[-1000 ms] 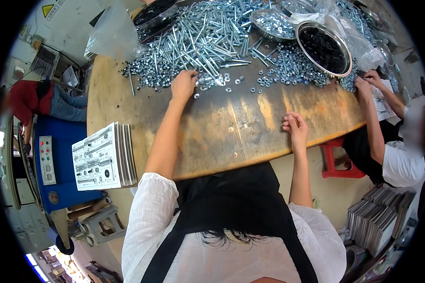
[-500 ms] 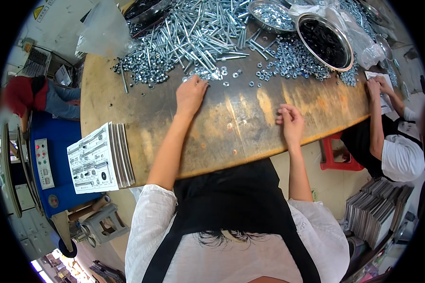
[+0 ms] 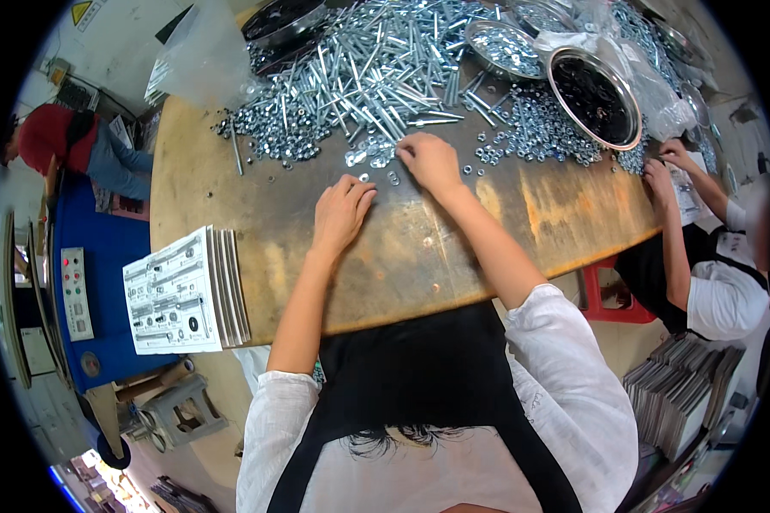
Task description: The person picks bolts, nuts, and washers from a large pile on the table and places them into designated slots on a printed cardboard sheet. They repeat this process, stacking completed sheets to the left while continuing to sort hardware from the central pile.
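Observation:
My left hand [image 3: 340,214] rests low over the table, its fingers bent together just short of a flat washer [image 3: 364,177]; whatever is under the fingertips is hidden. My right hand [image 3: 435,164] reaches inward, thumb and fingers pinched at the edge of a small group of shiny flat washers [image 3: 359,158]. What that pinch holds is too small to make out. Behind both hands spreads a large heap of long silvery bolts [image 3: 376,68]. Small nuts [image 3: 291,128] lie piled left of the washers, and more nuts [image 3: 539,128] lie to the right.
A steel bowl of black parts [image 3: 590,98] and a bowl of washers [image 3: 505,50] stand at the back right. Printed sheets [image 3: 175,295] stand at the table's left edge. A co-worker's hands [image 3: 663,167] are at the far right; another person [image 3: 68,141] bends at left.
My right hand has moved left and forward from the table's right part to the washers. My left hand has drawn back from the washers toward me.

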The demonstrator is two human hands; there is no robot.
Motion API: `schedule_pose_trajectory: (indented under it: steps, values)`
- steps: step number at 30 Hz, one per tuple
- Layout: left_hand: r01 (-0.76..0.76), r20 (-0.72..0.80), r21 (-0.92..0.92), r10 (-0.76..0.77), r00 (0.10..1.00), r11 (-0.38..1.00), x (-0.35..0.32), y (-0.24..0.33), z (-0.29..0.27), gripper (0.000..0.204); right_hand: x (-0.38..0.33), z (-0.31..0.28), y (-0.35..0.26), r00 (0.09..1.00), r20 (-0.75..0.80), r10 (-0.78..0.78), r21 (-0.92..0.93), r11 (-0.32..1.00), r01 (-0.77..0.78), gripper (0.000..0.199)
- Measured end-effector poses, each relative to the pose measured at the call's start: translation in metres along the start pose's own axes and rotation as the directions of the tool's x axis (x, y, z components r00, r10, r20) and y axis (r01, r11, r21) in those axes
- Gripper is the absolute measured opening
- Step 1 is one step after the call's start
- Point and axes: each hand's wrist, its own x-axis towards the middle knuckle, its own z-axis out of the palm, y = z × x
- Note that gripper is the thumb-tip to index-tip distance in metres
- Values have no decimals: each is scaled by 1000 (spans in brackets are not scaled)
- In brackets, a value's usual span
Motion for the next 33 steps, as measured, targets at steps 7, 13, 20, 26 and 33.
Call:
schedule_pose_trajectory:
  steps: [7, 13, 20, 26, 33]
  values:
    - [147, 78, -39, -143, 987, 988, 29, 14, 23, 20, 10, -12, 5, 946, 162, 279, 265, 912, -314, 19]
    - [355, -31, -125, -361, 932, 927, 33, 6, 25, 18, -6, -22, 11, 894, 240, 379, 338, 830, -443, 20]
    - [359, 1, -381, -388, 922, 852, 35, 8, 25, 18, -12, 0, -15, 936, 225, 270, 282, 902, -328, 19]
    - [357, 22, -255, -364, 931, 899, 27, 0, 21, 18, -21, -1, -26, 974, 127, 186, 192, 959, -208, 24]
    - [307, 288, -100, -268, 919, 946, 48, 2, 20, 24, -35, 0, -32, 976, 120, 180, 141, 970, -197, 34]
